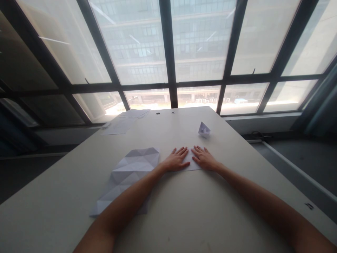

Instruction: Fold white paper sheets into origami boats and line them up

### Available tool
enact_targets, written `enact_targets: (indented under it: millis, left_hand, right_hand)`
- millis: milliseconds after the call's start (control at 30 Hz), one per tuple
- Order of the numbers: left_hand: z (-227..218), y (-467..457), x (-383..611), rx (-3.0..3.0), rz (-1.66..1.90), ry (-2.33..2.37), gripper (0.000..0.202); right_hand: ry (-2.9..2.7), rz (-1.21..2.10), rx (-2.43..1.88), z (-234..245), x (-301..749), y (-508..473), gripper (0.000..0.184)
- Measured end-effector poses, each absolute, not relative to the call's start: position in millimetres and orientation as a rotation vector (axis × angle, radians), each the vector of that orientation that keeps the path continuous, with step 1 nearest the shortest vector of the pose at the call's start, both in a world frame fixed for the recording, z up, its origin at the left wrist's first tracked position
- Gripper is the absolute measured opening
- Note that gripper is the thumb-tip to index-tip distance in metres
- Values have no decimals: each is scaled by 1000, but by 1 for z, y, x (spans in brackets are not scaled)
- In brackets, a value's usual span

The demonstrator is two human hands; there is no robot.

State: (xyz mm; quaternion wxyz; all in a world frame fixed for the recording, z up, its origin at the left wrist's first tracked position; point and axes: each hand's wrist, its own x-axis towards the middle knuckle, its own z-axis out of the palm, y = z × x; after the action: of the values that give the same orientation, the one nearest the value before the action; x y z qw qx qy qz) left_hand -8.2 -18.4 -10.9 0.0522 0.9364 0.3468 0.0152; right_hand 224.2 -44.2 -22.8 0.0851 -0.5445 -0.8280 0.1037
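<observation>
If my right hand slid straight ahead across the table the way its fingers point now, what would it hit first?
Probably nothing soon. The right hand lies flat on the small paper, fingers aimed slightly left, so the folded paper boat seems to sit just right of that line. Beyond is bare table, though depth is hard to judge.

No text, label, brand, number or sign can be read anywhere in the frame. The sheets of paper in the upper left part of the table are seen as blank or too washed out for any print to be made out. The creased sheet left of centre shows only fold lines. A small dark mark at the lower right edge of the table is too small and blurred to be read. The building façade through the window carries no legible lettering.
</observation>
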Motion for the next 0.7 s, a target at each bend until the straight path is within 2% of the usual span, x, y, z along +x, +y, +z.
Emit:
enact_targets:
  millis: [533,700]
  left_hand:
    - [-7,-20,-8,2823,48,1055,78]
    - [-10,-20,-5,2784,94,1115,68]
  right_hand:
    - [-2440,262,-1637,-26,224,-44,64]
    - [-2401,244,-1729,-25,224,-45,64]
